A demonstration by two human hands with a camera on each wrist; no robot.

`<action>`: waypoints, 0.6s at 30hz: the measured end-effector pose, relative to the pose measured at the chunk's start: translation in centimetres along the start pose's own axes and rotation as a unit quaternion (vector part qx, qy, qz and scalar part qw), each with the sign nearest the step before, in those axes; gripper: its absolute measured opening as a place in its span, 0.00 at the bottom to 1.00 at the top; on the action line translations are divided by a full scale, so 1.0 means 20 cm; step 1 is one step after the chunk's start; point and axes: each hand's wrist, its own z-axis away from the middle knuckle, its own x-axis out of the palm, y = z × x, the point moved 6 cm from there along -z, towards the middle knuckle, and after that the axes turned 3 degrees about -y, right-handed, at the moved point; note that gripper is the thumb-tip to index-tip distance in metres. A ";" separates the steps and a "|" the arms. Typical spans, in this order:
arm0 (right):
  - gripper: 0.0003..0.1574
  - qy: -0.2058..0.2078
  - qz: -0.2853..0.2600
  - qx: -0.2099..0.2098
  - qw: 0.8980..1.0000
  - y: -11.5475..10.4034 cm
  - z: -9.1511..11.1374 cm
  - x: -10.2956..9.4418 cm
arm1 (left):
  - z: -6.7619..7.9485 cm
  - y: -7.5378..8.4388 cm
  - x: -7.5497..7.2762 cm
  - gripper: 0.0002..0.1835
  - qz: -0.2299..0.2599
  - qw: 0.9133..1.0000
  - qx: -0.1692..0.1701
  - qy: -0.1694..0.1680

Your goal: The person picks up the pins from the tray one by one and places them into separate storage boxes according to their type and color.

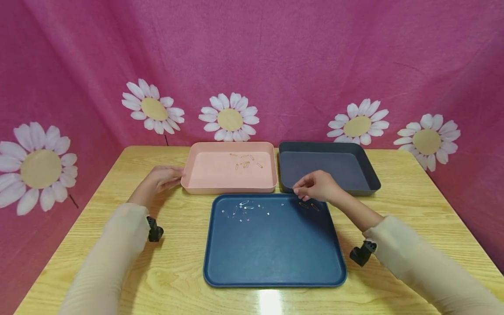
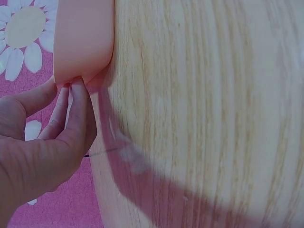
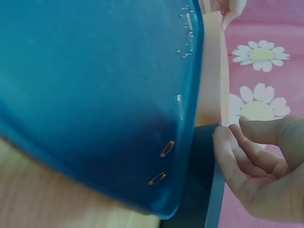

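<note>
My left hand [image 1: 163, 176] is at the left side of the pink tray [image 1: 204, 190]. In the left wrist view its fairly straight fingers touch the tray's outer wall [image 2: 85, 47]. My right hand [image 1: 316, 186] hovers by the near left corner of the dark grey tray [image 1: 327, 166], above the far edge of the blue tray [image 1: 271, 253]. Its fingers are bent, and the right wrist view shows a gap between thumb and index fingertip with nothing visible there. Below it lie two gold safety pins [image 3: 167, 148]. Several more gold safety pins [image 1: 246, 164] lie in the pink tray.
Silver safety pins [image 1: 249, 208] and tiny shiny pieces [image 1: 240, 220] are scattered over the far left part of the blue tray. All three trays stand on a wooden table [image 1: 173, 262]. A pink cloth with daisies [image 1: 230, 119] hangs behind it.
</note>
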 end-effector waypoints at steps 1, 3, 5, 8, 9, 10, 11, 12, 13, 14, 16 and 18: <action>0.15 0.000 0.005 0.001 1.000 0.01 0.01 0.00 | 0.00 0.00 0.00 0.27 0.004 1.000 0.000 -0.001; 0.14 0.003 0.017 0.003 1.000 0.03 0.03 0.01 | 0.00 0.00 0.00 0.27 0.007 1.000 0.001 -0.005; 0.13 0.005 0.028 0.006 1.000 0.05 0.05 0.02 | 0.00 0.00 0.00 0.27 0.006 1.000 0.000 -0.006; 0.11 0.013 0.054 0.007 0.998 0.08 0.06 0.03 | 0.00 0.00 0.00 0.28 0.007 1.000 -0.002 -0.007; 0.10 0.020 0.067 0.009 0.998 0.08 0.07 0.04 | 0.00 -0.01 0.00 0.28 0.009 1.000 -0.003 -0.005; 0.09 0.027 0.077 0.012 0.997 0.09 0.07 0.04 | 0.00 -0.01 0.00 0.28 0.008 1.000 -0.005 -0.004; 0.08 0.034 0.087 0.014 0.996 0.09 0.08 0.04 | 0.00 -0.01 0.00 0.28 0.009 1.000 -0.006 -0.004; 0.07 0.043 0.101 0.014 0.994 0.10 0.08 0.04 | 0.00 -0.01 0.00 0.28 0.010 1.000 -0.007 -0.003; 0.07 0.052 0.114 0.015 0.992 0.10 0.08 0.04 | 0.00 -0.01 0.00 0.28 0.008 1.000 -0.008 -0.002; 0.06 0.061 0.125 0.015 0.990 0.10 0.09 0.05 | 0.00 -0.01 0.00 0.28 0.004 1.000 -0.009 -0.002; 0.07 0.079 0.147 0.011 0.986 0.10 0.09 0.05 | 0.00 -0.01 0.00 0.28 -0.004 1.000 -0.011 0.001; 0.07 0.096 0.167 0.000 0.981 0.09 0.09 0.05 | 0.00 -0.01 0.00 0.28 -0.009 1.000 -0.011 0.003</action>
